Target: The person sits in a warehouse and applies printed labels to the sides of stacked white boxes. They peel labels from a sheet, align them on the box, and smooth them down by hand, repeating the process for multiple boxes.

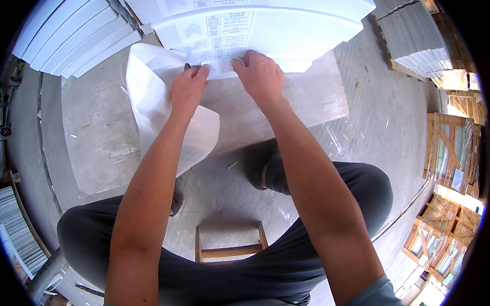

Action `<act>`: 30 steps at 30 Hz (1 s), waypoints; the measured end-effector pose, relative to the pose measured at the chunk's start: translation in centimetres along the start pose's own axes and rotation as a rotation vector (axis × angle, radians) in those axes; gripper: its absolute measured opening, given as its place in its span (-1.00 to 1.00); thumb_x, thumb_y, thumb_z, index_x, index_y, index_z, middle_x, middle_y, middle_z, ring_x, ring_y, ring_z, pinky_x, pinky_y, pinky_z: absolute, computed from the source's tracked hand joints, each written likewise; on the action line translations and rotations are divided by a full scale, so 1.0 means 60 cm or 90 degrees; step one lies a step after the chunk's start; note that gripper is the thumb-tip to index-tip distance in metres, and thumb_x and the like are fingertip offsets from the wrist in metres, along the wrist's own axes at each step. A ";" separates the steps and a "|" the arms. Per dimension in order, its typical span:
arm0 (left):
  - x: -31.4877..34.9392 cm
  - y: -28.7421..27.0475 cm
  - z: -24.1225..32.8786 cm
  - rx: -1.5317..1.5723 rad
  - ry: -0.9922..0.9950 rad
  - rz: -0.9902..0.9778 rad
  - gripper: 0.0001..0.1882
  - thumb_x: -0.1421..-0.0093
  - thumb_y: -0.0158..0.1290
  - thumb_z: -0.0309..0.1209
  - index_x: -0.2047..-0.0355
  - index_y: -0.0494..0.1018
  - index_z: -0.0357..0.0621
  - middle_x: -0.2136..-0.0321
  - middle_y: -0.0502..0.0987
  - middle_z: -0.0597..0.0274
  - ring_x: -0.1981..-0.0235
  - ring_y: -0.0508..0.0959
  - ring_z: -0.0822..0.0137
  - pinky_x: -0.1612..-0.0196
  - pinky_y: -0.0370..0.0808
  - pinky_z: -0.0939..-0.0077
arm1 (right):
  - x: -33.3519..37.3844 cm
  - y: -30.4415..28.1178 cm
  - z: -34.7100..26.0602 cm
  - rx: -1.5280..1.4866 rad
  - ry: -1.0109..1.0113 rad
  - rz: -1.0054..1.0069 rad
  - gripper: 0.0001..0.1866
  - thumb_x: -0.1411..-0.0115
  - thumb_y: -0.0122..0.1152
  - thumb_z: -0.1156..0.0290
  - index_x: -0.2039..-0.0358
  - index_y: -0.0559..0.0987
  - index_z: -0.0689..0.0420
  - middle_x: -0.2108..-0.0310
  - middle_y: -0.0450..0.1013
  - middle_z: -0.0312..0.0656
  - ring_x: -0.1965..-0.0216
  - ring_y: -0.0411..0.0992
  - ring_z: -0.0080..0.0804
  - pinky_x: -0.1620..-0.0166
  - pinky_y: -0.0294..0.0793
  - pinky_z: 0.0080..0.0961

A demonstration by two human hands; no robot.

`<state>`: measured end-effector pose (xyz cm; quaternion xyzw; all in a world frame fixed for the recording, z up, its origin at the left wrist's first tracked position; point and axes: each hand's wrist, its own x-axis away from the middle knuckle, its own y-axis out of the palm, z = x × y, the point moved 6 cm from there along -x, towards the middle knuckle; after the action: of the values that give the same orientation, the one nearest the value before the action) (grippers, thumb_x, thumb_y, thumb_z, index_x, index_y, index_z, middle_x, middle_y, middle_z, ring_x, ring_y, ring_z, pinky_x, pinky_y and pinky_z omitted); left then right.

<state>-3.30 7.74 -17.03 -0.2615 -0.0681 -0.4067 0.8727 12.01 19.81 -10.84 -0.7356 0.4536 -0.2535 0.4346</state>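
Observation:
A white printed carton (292, 44) lies in front of me at the end of a row of similar ones, with printed labels on its face. At its near edge a small white label (220, 67) sits between my hands. My left hand (189, 89) is closed, thumb and fingers pinching the label's left end. My right hand (260, 78) has its fingers curled against the carton's edge, with the thumb over the label's right part. A large creased white sheet (150, 90) hangs beside and beneath my left wrist, partly hidden by the forearm.
The cartons rest on a grey board (317, 91). More white cartons (71, 33) stand at the far left. A small wooden stool (230, 252) is between my legs. Stacked grey panels (411, 29) are at the far right, and wooden crates (453, 152) line the right side.

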 end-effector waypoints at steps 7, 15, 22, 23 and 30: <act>-0.003 -0.002 0.005 -0.001 -0.028 0.021 -0.50 -0.22 0.05 0.02 0.23 0.66 -0.20 0.48 0.66 0.16 0.41 0.62 0.29 0.17 0.48 0.38 | -0.001 0.006 0.000 0.010 0.029 0.000 -0.70 -0.11 0.27 0.12 0.41 0.66 0.12 0.37 0.62 -0.15 0.30 0.57 -0.16 0.11 0.42 -0.23; -0.008 0.000 0.006 -0.039 -0.016 0.040 -0.47 -0.21 0.03 0.06 0.27 0.67 -0.19 0.46 0.66 0.13 0.36 0.63 0.20 0.15 0.48 0.33 | -0.002 0.013 -0.001 0.036 0.030 0.067 -0.67 -0.08 0.31 0.08 0.45 0.66 0.12 0.42 0.60 -0.18 0.31 0.56 -0.19 0.14 0.39 -0.24; -0.003 -0.004 0.015 -0.129 -0.044 0.071 -0.44 -0.22 -0.03 0.09 0.19 0.66 -0.15 0.28 0.67 -0.02 0.16 0.62 -0.04 0.04 0.46 0.15 | -0.001 0.008 0.027 -0.003 0.150 0.024 -0.45 -0.04 0.37 -0.14 0.38 0.67 0.18 0.40 0.63 -0.11 0.29 0.59 -0.20 0.14 0.50 -0.30; -0.001 -0.004 0.018 -0.140 -0.042 0.070 -0.44 -0.22 -0.03 0.09 0.17 0.66 -0.15 0.27 0.67 -0.01 0.15 0.62 -0.04 0.03 0.46 0.14 | -0.002 0.009 0.037 -0.049 0.177 0.001 -0.43 -0.03 0.38 -0.15 0.36 0.67 0.20 0.39 0.63 -0.11 0.28 0.59 -0.23 0.13 0.50 -0.32; 0.004 -0.007 0.023 -0.207 -0.057 0.049 -0.41 -0.21 0.00 0.11 0.15 0.62 -0.21 0.27 0.66 -0.05 0.13 0.62 -0.03 0.01 0.46 0.11 | 0.000 0.022 0.116 -0.345 0.250 -0.040 -0.42 -0.05 0.34 -0.08 0.30 0.67 0.29 0.42 0.62 -0.12 0.36 0.55 -0.30 0.17 0.51 -0.37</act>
<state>-3.36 8.06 -15.61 -0.4197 -0.0305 -0.3667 0.8297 16.76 22.35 -15.42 -0.7750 0.5569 -0.2739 0.1193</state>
